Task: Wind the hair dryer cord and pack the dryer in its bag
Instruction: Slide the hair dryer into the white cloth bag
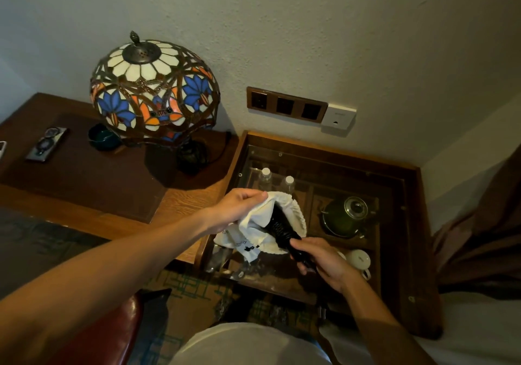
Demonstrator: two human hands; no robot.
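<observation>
A white cloth drawstring bag (255, 225) is held over the glass-topped side table, its mouth open toward the right. My left hand (239, 206) pinches the bag's upper rim. The black hair dryer (282, 228), with its coiled cord wound around the handle, sticks partly into the bag's mouth. My right hand (318, 257) grips the dryer's handle end, which is still outside the bag. The dryer's head is hidden inside the cloth. A plug (322, 311) hangs below my right wrist.
The glass-topped wooden table (406, 223) holds two water bottles (265, 178), a kettle (348, 216) and white cups (359, 260) under the glass. A stained-glass lamp (153, 91) stands on the desk at left. Wall sockets (286, 105) sit behind. A red chair (112, 333) is below.
</observation>
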